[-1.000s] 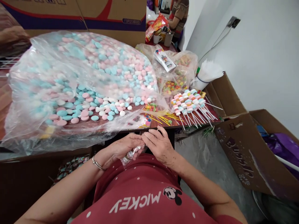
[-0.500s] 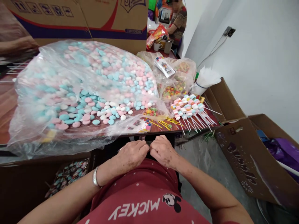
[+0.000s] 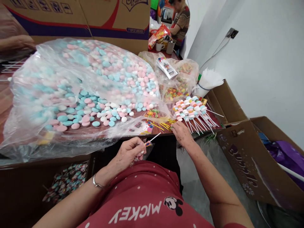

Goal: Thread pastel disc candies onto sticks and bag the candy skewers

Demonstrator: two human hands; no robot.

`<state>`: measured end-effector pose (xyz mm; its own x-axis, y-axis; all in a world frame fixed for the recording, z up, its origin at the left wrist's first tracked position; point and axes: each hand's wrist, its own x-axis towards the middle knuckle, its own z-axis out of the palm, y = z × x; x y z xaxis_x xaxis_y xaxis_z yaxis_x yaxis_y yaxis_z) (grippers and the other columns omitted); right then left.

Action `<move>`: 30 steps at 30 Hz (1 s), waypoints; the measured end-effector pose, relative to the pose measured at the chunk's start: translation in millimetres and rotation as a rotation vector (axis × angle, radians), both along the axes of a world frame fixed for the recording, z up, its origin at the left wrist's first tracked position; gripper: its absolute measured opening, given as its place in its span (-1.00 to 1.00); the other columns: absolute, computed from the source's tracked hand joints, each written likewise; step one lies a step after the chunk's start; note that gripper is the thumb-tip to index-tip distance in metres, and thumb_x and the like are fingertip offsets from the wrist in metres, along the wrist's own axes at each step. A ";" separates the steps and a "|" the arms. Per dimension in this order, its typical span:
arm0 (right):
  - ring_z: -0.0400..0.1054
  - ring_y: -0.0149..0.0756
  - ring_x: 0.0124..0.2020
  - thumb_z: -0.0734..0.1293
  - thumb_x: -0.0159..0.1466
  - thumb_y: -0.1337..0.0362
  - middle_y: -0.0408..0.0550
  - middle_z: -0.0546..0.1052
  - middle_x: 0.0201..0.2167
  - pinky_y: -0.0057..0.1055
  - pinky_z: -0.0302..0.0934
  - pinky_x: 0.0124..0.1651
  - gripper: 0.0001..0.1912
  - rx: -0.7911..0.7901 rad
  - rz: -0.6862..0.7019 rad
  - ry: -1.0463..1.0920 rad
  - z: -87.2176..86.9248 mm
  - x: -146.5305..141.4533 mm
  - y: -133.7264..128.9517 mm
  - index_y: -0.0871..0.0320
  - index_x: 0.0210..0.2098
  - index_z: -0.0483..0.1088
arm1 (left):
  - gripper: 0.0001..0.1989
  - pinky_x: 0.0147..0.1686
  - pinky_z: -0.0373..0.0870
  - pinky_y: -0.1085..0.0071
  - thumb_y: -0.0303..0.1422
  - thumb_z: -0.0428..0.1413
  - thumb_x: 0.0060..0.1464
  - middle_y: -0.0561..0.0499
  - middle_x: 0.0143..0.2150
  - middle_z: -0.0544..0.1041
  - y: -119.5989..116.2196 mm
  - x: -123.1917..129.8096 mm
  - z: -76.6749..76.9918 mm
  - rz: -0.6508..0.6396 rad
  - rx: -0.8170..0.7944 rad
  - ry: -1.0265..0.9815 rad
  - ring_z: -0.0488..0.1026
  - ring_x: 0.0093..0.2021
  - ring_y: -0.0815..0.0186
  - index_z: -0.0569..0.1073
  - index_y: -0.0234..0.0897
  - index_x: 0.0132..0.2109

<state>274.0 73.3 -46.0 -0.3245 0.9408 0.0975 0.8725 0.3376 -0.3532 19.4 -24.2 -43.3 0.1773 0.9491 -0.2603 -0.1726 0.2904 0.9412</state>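
Note:
My left hand (image 3: 133, 149) is closed on a wrapped candy stick (image 3: 155, 137), whose white end points up to the right in front of the table edge. Clear wrapping and a small colourful label show at its fingers. Farther right, my right hand (image 3: 181, 133) reaches over the table edge, fingertips at the yellow ties (image 3: 165, 125); whether it grips one is too small to tell. Just beyond it lies a pile of candy skewers (image 3: 190, 108) on white sticks. A small heap of ring candies (image 3: 152, 113) sits behind the printed cards (image 3: 142, 127).
A large clear bag of pastel candies (image 3: 114, 69) covers the table's left. Behind stand a cardboard box (image 3: 114, 19), bags of rings (image 3: 177, 90) and a cup of clear bags (image 3: 203, 90). Open boxes stand right. A co-worker's hand (image 3: 20, 42) is far left; another person (image 3: 182, 22) sits behind.
My hands have moved apart. The right hand has gone up and right to the yellow ties; the left has turned, and the wrapped candy stick now shows in it.

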 end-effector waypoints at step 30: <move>0.32 -0.28 -0.21 0.13 0.32 0.30 -0.03 0.48 -0.25 -0.35 0.20 -0.11 -0.80 0.269 -0.081 0.379 63.0 3.2 43.6 0.16 -0.24 0.37 | -0.67 -0.75 0.14 0.60 -0.26 0.34 -0.15 0.11 -0.60 0.45 -7.4 -4.0 1.1 0.124 -0.160 -0.326 0.26 -0.71 0.49 0.34 -0.30 -0.46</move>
